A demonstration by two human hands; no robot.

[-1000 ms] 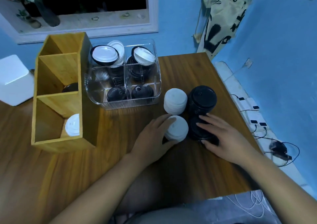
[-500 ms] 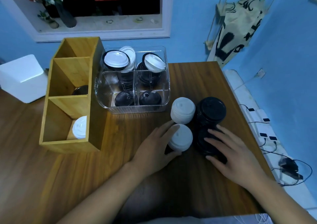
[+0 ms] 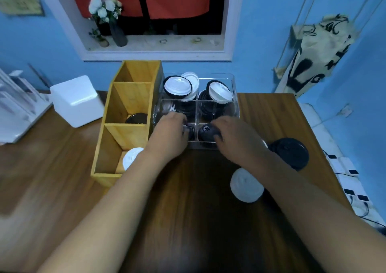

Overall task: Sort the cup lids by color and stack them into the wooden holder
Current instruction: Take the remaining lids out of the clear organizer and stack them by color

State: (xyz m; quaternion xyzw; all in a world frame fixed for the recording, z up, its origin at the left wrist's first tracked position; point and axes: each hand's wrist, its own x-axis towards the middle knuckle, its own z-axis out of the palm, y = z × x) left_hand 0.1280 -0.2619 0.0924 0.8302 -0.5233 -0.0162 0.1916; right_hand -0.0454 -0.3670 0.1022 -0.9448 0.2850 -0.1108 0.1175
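Head view. Both hands reach into the near row of the clear plastic organizer (image 3: 235, 97), which stands on the wooden table (image 3: 198, 210) just right of the wooden holder (image 3: 125, 126). The left hand (image 3: 167, 137) lies over the near-left compartment, fingers curled down onto a black lid that is mostly hidden; whether it is gripped cannot be told. The right hand (image 3: 234, 139) covers the near-right compartment, its fingers bent around the right side of a black lid (image 3: 205, 131); a firm grasp cannot be confirmed. The far compartments hold stacked black lids topped with white lids (image 3: 177, 85). The holder has three compartments: the near one contains a white lid (image 3: 131, 157), the middle one a black lid (image 3: 136, 118), and the far one shows only bare wood. On the table to the right sit a black stack (image 3: 290, 153) and, nearer the viewer, a white stack (image 3: 246, 186), partly crossed by the right forearm.
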